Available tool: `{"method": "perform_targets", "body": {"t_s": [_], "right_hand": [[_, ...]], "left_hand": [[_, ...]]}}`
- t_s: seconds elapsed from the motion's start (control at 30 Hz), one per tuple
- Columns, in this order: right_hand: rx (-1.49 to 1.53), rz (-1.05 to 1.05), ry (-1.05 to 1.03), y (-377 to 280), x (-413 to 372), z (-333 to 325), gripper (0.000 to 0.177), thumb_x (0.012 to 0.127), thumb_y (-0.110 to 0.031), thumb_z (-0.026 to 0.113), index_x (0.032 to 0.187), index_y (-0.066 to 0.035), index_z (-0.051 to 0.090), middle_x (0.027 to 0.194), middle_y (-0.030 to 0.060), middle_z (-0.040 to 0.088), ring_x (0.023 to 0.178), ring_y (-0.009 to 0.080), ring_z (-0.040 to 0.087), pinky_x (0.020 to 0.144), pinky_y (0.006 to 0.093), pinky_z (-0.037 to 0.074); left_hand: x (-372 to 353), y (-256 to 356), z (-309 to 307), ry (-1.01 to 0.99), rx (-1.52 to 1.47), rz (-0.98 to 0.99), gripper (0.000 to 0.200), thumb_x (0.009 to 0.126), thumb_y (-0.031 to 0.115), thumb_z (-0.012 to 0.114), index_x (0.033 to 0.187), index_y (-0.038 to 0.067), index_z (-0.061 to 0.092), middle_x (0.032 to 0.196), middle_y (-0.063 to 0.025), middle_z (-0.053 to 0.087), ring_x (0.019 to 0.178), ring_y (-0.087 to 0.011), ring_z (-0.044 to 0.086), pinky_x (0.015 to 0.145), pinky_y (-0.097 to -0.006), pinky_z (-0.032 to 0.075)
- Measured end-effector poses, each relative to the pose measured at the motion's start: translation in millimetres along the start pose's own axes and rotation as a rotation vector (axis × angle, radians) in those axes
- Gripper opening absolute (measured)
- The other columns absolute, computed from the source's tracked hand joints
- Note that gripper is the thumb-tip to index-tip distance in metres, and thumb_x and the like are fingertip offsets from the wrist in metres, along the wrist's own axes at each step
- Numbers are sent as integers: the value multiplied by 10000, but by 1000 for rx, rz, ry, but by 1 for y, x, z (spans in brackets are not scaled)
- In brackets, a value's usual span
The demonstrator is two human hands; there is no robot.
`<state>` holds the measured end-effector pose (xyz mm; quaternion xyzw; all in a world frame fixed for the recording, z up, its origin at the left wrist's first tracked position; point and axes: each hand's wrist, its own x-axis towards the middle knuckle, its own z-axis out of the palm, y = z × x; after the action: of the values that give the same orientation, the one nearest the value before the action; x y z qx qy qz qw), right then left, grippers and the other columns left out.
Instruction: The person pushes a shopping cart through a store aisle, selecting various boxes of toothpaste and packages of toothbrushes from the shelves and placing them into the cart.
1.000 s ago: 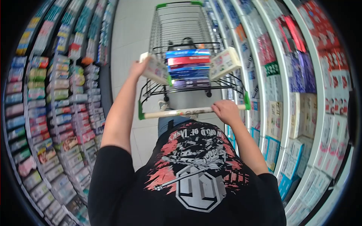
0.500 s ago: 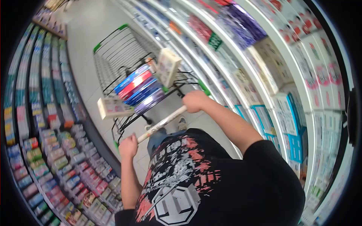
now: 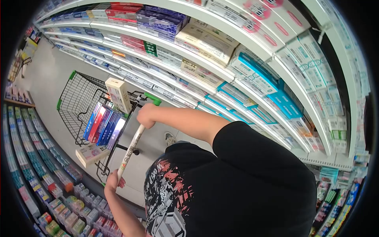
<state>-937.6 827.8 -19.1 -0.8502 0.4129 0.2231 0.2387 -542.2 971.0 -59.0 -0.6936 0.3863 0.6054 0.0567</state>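
Note:
My right hand (image 3: 147,115) is wrapped round the upper end of the white cart handle (image 3: 132,148), beside a green corner piece. Lower down, my left hand (image 3: 113,181) is closed round the handle's other end. Beyond the handle is the wire shopping cart (image 3: 80,93) with green corners. Several blue, red and purple boxes (image 3: 103,125) stand together in it, between a cream box (image 3: 118,94) near my right hand's side and another cream box (image 3: 91,154) towards my left.
Long white shelves (image 3: 169,43) stacked with boxed goods run along the right side and top. Low shelves with small packets (image 3: 75,215) stand at the lower left. Grey tiled floor (image 3: 49,67) stretches ahead of the cart. My shoe (image 3: 169,138) shows beside the handle.
The view has turned, so the cart and both hands appear further left and the handle is steeper. More of the right-hand shelves shows. Both hands still hold the handle.

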Motion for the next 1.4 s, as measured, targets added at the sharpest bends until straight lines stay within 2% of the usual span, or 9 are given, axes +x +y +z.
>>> {"method": "perform_targets", "body": {"t_s": [0.1,0.3,0.5,0.63,0.83,0.9,1.0,1.13,1.4], "right_hand": [[1,10,25,-6,-5,7,225,760,-151,657,920,-136,814,949,102,779,897,318,746,723,440,594],[15,43,56,-26,-16,24,228,770,-165,659,935,-140,815,960,91,780,902,321,746,745,447,600],[-3,64,40,-47,-34,33,237,766,-181,673,949,-135,815,967,84,782,912,323,746,752,455,603],[10,73,53,-56,-46,39,231,762,-192,683,941,-135,816,953,88,782,910,319,746,754,454,604],[-42,73,161,-59,-56,65,196,747,-216,696,886,-140,812,920,93,779,903,320,747,744,459,602],[-68,98,207,-62,-57,75,193,737,-226,694,871,-142,806,914,94,778,902,323,748,739,458,601],[-109,102,207,-73,-76,72,221,746,-224,689,902,-136,817,966,103,787,946,307,757,776,441,612],[-120,99,198,-79,-86,86,206,748,-220,688,901,-156,811,945,100,778,938,310,748,775,447,599],[-167,110,203,-92,-119,115,205,748,-224,668,902,-182,797,891,97,767,911,325,745,767,463,591]], "left_hand": [[5,-7,-6,-49,61,-19,580,1048,375,321,828,-61,634,603,-182,632,439,-261,573,468,-376,516],[-10,-19,1,-3,179,56,600,1041,396,314,759,-30,629,567,-144,595,430,-242,538,456,-384,466],[-15,-41,5,-6,276,89,584,1030,382,330,739,-27,630,555,-136,584,416,-226,502,460,-386,441],[-20,-53,15,36,238,145,585,1033,378,328,743,-27,633,550,-135,584,416,-230,500,471,-392,446],[-29,-62,33,56,270,156,554,1040,364,317,864,-26,668,563,-140,601,419,-231,520,461,-390,455],[-42,-62,43,108,287,241,580,1048,378,305,866,-27,680,564,-142,605,423,-232,534,482,-396,476],[-35,-77,47,144,335,242,692,1032,428,313,641,-24,663,509,-129,583,421,-252,569,522,-411,505],[-66,-73,70,269,359,221,642,969,422,356,629,-21,671,544,-141,614,475,-269,607,592,-429,522],[-108,-80,111,320,381,113,577,923,439,384,677,40,720,634,-128,678,619,-272,684,727,-431,543]]}}
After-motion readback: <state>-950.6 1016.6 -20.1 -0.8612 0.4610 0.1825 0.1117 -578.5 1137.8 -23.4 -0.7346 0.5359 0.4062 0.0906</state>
